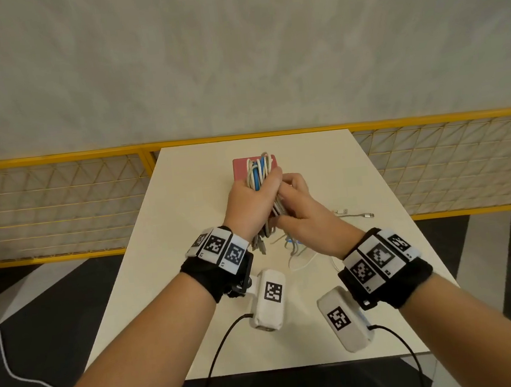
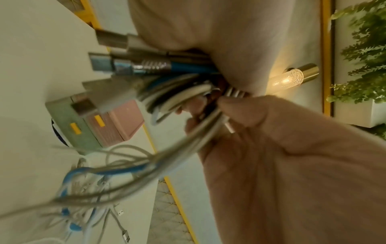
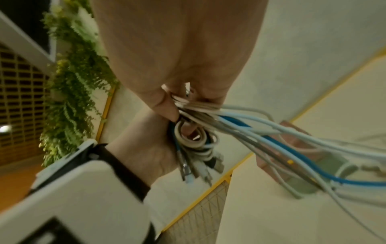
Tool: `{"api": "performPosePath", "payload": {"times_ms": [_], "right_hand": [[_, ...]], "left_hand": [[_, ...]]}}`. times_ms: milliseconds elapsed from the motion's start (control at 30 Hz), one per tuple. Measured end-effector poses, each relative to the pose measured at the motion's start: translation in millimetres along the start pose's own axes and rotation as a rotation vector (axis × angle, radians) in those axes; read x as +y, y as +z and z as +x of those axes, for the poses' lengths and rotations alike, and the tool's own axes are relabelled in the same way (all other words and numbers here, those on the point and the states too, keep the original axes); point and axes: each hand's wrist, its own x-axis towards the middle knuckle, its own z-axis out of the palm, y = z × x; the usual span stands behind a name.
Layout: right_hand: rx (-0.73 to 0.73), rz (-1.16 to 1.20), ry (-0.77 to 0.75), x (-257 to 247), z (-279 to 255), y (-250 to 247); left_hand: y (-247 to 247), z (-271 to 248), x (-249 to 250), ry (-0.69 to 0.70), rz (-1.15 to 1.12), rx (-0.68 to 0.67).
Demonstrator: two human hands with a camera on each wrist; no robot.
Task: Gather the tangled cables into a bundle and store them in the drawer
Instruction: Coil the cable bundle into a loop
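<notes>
A white tabletop (image 1: 195, 292) carries a pink and green drawer box (image 1: 241, 169) near its far edge. Above the middle, the left hand (image 1: 248, 200) grips the looped cables (image 1: 258, 171), and the right hand (image 1: 302, 207) pinches their trailing strands.

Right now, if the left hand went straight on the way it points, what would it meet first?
Probably the pink drawer box, standing just beyond the left hand, which grips the cable bundle. Depth is unclear; the bundle's loops would likely touch first.
</notes>
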Motion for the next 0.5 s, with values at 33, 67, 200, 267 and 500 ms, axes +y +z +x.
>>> {"api": "performPosePath", "payload": {"times_ms": [33,67,200,267,500], "right_hand": [[0.023,0.025,-0.019,3,0,3],[0.051,0.064,-0.043,6,0,5],[0.157,0.144,-0.084,14,-1,14],[0.163,0.175,-0.092,14,2,13],[0.104,0.259,-0.037,4,19,0]], "left_hand": [[1,1,0,0.018,0.009,0.017],[2,2,1,0.04,0.021,0.026],[5,4,3,0.069,0.039,0.028],[6,7,3,0.066,0.026,0.038],[1,11,10,0.016,-0.052,0.114]]}}
